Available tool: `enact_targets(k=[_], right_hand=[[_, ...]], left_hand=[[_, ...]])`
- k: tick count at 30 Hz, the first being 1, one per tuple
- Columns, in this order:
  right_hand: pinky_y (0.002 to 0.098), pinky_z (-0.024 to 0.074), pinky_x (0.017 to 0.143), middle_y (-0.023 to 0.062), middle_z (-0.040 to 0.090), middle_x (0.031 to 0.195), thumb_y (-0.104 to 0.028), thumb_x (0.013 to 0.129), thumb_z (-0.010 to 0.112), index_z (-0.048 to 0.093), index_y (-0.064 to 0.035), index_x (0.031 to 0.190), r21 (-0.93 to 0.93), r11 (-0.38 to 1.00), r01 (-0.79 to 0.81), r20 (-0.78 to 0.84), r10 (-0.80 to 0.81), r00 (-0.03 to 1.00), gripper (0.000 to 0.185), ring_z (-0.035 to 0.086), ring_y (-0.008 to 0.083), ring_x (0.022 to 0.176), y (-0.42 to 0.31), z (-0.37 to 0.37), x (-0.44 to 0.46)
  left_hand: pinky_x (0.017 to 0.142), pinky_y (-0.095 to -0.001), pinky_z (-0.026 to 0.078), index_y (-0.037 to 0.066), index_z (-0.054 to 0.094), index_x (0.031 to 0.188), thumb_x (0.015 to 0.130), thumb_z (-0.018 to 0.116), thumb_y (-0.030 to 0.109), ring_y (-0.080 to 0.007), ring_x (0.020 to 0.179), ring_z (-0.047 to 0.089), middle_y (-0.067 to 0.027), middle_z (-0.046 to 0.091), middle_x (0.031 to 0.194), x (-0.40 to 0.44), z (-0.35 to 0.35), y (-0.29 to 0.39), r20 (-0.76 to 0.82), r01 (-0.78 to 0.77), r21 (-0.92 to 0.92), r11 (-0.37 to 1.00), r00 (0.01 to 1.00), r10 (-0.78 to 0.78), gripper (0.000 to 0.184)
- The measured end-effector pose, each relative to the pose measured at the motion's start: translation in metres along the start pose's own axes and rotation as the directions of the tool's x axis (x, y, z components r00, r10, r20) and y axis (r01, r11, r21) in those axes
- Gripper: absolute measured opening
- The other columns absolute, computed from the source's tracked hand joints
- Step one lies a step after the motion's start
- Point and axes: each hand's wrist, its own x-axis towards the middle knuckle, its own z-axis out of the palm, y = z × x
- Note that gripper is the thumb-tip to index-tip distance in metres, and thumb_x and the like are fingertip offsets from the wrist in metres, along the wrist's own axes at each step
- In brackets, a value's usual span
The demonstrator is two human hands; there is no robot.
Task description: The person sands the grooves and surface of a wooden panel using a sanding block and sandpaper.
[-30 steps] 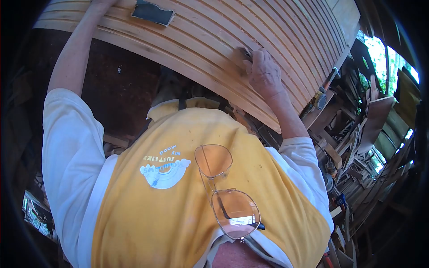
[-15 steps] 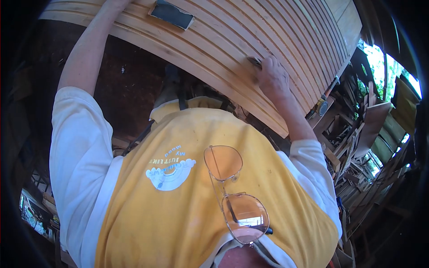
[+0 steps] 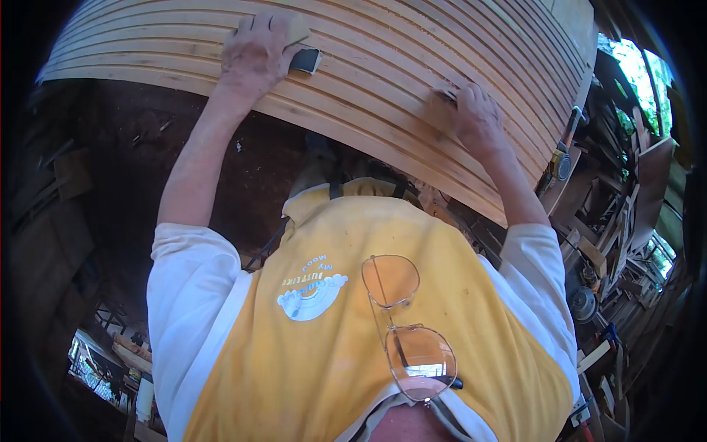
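A broad wooden panel of long parallel strips with grooves between them point(image 3: 368, 136) spans the top of the view. My left hand point(image 3: 254, 55) rests on it, fingers bent around a pale tan block point(image 3: 297, 29). Beside that hand a dark sheet with a light torn edge, like sandpaper point(image 3: 306, 60), lies on the strips; the hand partly covers it. Farther right, my right hand point(image 3: 480, 121) is closed over a small thing with a dark edge point(image 3: 445, 95) against the strips. Motion smears its brownish lower part, so its kind is unclear.
Tinted glasses point(image 3: 409, 324) hang at my shirt's neck. A round yellow-and-black tool point(image 3: 562, 166) sits by the panel's right end. Stacked wood scraps point(image 3: 611, 214) and a disc-shaped tool point(image 3: 582, 303) stand at the right. Dark floor point(image 3: 258, 166) lies below the panel.
My left hand has come into full view beside the dark sheet, with the tan block in its fingers. My right hand is still on the strips, slightly farther right in view; the camera has shifted.
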Motion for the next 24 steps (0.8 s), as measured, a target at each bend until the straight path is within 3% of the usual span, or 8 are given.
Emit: enact_targets(k=[3,5,11,15,17,20,23,24], right_hand=[[0.0471,0.0531,0.085,0.0170,0.064,0.104,-0.024,0.093,0.066,0.061,-0.0051,0.102,0.005,1.000,-0.018,0.019,0.018,1.000,0.022,0.064,0.0364,0.103,-0.001,0.001,0.001],[0.0469,0.0533,0.085,0.0168,0.065,0.104,-0.024,0.093,0.066,0.060,-0.0047,0.101,0.029,0.999,-0.022,-0.052,0.023,0.998,0.021,0.064,0.0368,0.103,-0.023,0.011,0.019],[0.0442,0.0553,0.084,0.0155,0.066,0.100,-0.014,0.089,0.062,0.059,-0.0048,0.099,0.087,0.995,0.046,-0.135,-0.034,0.990,0.014,0.066,0.0341,0.101,-0.094,0.037,0.107],[0.0449,0.0554,0.084,0.0174,0.064,0.102,-0.013,0.087,0.065,0.058,-0.0038,0.101,0.051,0.998,0.022,-0.009,-0.021,1.000,0.017,0.066,0.0346,0.100,-0.067,0.016,0.077],[0.0488,0.0533,0.087,0.0192,0.063,0.109,-0.021,0.094,0.064,0.056,-0.0030,0.106,0.085,0.996,-0.014,0.017,0.012,1.000,0.023,0.064,0.0393,0.103,-0.033,0.014,0.041],[0.0495,0.0530,0.087,0.0190,0.062,0.109,-0.020,0.096,0.062,0.056,-0.0031,0.106,0.068,0.998,0.011,0.031,-0.013,0.999,0.021,0.064,0.0397,0.104,-0.040,0.020,0.050],[0.0504,0.0534,0.086,0.0184,0.063,0.105,-0.018,0.096,0.059,0.055,-0.0036,0.106,0.145,0.989,0.040,-0.020,-0.037,0.999,0.018,0.064,0.0391,0.103,-0.108,0.033,0.128],[0.0503,0.0534,0.086,0.0180,0.064,0.103,-0.018,0.096,0.058,0.055,-0.0037,0.106,0.184,0.982,0.046,-0.037,-0.039,0.999,0.017,0.064,0.0388,0.104,-0.135,0.037,0.158]], left_hand=[[0.082,-0.0487,0.056,0.007,0.060,0.112,0.082,0.081,0.038,-0.0360,0.096,0.065,-0.0144,0.064,0.101,-0.028,0.000,-0.019,0.013,0.096,0.040,0.995,0.995,-0.096,0.048],[0.082,-0.0488,0.056,0.005,0.060,0.111,0.084,0.080,0.038,-0.0373,0.097,0.065,-0.0156,0.064,0.103,-0.033,0.001,-0.026,0.047,0.192,0.063,0.979,0.980,-0.195,0.047],[0.087,-0.0504,0.053,0.004,0.059,0.121,0.087,0.079,0.036,-0.0418,0.103,0.063,-0.0193,0.066,0.110,-0.022,0.001,-0.044,0.116,0.051,-0.099,0.994,0.992,-0.039,0.051],[0.088,-0.0502,0.053,0.004,0.059,0.123,0.087,0.080,0.035,-0.0420,0.103,0.063,-0.0199,0.066,0.111,-0.018,-0.013,-0.032,0.144,-0.022,-0.192,0.981,0.988,0.051,0.051],[0.089,-0.0504,0.052,0.004,0.059,0.121,0.087,0.080,0.034,-0.0420,0.103,0.063,-0.0204,0.066,0.110,-0.023,-0.019,-0.028,0.118,-0.007,-0.290,0.957,0.992,0.043,0.050],[0.093,-0.0500,0.052,0.005,0.060,0.122,0.086,0.080,0.032,-0.0417,0.106,0.063,-0.0176,0.067,0.111,-0.028,-0.025,-0.046,0.107,0.190,-0.228,0.955,0.980,-0.170,0.049],[0.094,-0.0500,0.051,0.001,0.059,0.117,0.089,0.078,0.045,-0.0423,0.112,0.063,-0.0245,0.066,0.117,-0.024,-0.018,-0.085,0.083,0.403,-0.018,0.915,0.913,-0.400,0.055],[0.093,-0.0509,0.052,0.002,0.058,0.122,0.088,0.077,0.042,-0.0435,0.110,0.063,-0.0253,0.065,0.116,-0.025,-0.010,-0.097,0.031,0.409,0.011,0.913,0.912,-0.409,0.055]])
